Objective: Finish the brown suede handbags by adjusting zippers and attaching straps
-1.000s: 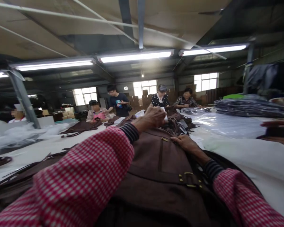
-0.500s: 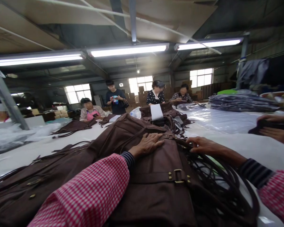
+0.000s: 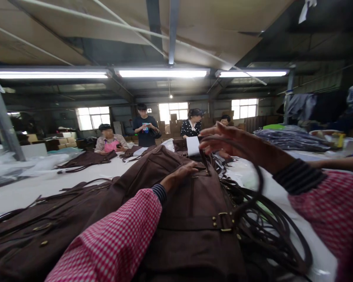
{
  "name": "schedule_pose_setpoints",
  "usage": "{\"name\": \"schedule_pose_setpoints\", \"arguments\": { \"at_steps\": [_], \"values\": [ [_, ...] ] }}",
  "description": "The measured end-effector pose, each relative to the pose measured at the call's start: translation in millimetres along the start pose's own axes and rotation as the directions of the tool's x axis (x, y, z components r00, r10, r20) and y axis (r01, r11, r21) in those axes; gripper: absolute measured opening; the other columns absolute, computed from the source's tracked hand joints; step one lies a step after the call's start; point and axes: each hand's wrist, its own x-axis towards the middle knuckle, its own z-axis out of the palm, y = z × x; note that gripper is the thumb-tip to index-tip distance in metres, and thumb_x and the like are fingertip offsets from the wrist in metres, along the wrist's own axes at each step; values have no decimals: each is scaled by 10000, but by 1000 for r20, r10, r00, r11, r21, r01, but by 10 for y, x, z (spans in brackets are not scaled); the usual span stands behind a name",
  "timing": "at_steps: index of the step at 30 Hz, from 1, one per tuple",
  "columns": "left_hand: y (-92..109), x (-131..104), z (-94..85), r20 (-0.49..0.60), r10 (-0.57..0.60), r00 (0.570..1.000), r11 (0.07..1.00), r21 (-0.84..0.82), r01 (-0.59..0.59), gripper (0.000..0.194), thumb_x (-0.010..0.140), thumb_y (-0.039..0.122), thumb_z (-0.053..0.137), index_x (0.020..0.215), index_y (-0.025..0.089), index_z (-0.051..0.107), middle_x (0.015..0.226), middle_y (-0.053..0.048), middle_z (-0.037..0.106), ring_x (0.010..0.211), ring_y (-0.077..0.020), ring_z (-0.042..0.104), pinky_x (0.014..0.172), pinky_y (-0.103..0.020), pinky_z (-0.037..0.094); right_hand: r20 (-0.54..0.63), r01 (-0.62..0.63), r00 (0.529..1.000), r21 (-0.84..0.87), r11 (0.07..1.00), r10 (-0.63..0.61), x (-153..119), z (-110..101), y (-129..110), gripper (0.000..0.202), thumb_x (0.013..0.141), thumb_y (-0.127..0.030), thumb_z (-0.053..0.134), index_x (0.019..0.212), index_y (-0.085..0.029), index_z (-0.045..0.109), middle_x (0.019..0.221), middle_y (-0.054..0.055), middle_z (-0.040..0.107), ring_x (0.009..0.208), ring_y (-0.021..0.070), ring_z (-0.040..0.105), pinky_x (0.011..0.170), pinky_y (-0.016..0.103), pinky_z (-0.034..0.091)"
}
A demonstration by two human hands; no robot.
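Head camera is showing us the brown bag [image 3: 207, 192] lying right under our reach, its long side running away from us across the white table [image 3: 6, 196]. We are resting our left hand [image 3: 181, 173] on its upper face, fingers close together and pointing towards the strap's far end; whether they are pinching the bag, we cannot tell. We are raising our right hand [image 3: 223, 141] above the bag's right edge, fingers spread, with the strap [image 3: 260, 176] arching up beside them and curving back down to that edge. Our right hand is the one lying nearer the strap's arch; whether a finger is hooking it, we cannot tell. More straps [image 3: 307, 250] are trailing off the bag's right side, below our right forearm.
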Motion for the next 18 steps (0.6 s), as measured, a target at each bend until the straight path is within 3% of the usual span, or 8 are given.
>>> {"name": "schedule_pose_setpoints", "arguments": {
  "at_steps": [3, 4, 6, 8, 10, 12, 14, 18],
  "values": [
    [229, -116, -388, -107, -31, 994, 986, -165, 13, 827, 937, 758, 133, 1430, 158, 418, 1416, -191, 535, 1190, -281, 617, 992, -455, 517, -53, 123, 992, 116, 986, -117, 218, 202, 67, 569, 906, -667, 514, 1231, -201, 545, 1017, 115, 736, 843, 225, 690, 534, 246, 480],
    [336, -182, -542, -153, -47, 987, 975, -224, 12, 837, 933, 766, 122, 1427, 154, 410, 1397, -205, 546, 1159, -285, 634, 951, -452, 538, -115, 116, 988, 73, 991, -108, 226, 231, 195, 551, 918, -657, 504, 1220, -199, 548, 996, 112, 736, 828, 225, 688, 535, 250, 477],
    [588, -317, -834, -238, -102, 966, 927, -374, 6, 784, 929, 767, 280, 1368, 149, 479, 1318, -211, 605, 1117, -300, 655, 912, -445, 551, -224, 48, 971, -133, 990, -77, 143, 282, 554, 486, 926, -609, 536, 1144, -180, 598, 999, 113, 726, 860, 233, 679, 581, 271, 490],
    [866, -385, -1036, -220, -93, 971, 944, -330, 15, 694, 890, 726, 499, 1272, 152, 580, 1229, -195, 661, 1096, -309, 661, 886, -417, 550, -207, 2, 973, -419, 908, -97, -37, 379, 958, 415, 917, -554, 593, 1070, -174, 662, 1075, 108, 704, 970, 246, 644, 748, 337, 520],
    [1125, -314, -1077, -173, -66, 983, 995, -90, 51, 624, 866, 690, 576, 1180, 155, 654, 1168, -167, 695, 1068, -296, 669, 855, -373, 542, -51, 62, 992, -622, 781, -119, -237, 537, 1295, 422, 928, -572, 583, 1120, -209, 680, 1144, 87, 677, 1065, 266, 597, 929, 434, 475],
    [1306, -91, -924, -153, -86, 984, 969, 218, 118, 568, 896, 662, 534, 1109, 161, 692, 1114, -134, 716, 1027, -269, 679, 829, -337, 526, 69, 155, 983, -800, 579, -167, -383, 708, 1496, 515, 895, -652, 590, 1211, -250, 655, 1235, 85, 632, 1154, 311, 525, 993, 513, 419],
    [1362, 220, -608, -163, -137, 977, 878, 438, 196, 505, 905, 615, 541, 998, 150, 715, 1036, -122, 730, 1000, -263, 680, 830, -326, 509, 126, 192, 977, -874, 446, -172, -449, 825, 1560, 572, 898, -694, 544, 1275, -270, 618, 1280, 92, 598, 1180, 327, 487, 989, 536, 410],
    [1122, 752, 169, -231, -171, 958, 768, 578, 276, 388, 735, 518, 783, 757, 146, 676, 993, -168, 714, 1121, -364, 621, 934, -389, 464, 148, 199, 976, -904, 377, -159, -435, 845, 1549, 568, 945, -695, 429, 1295, -277, 587, 1297, 105, 572, 1176, 335, 469, 961, 546, 417]
  ]
}}
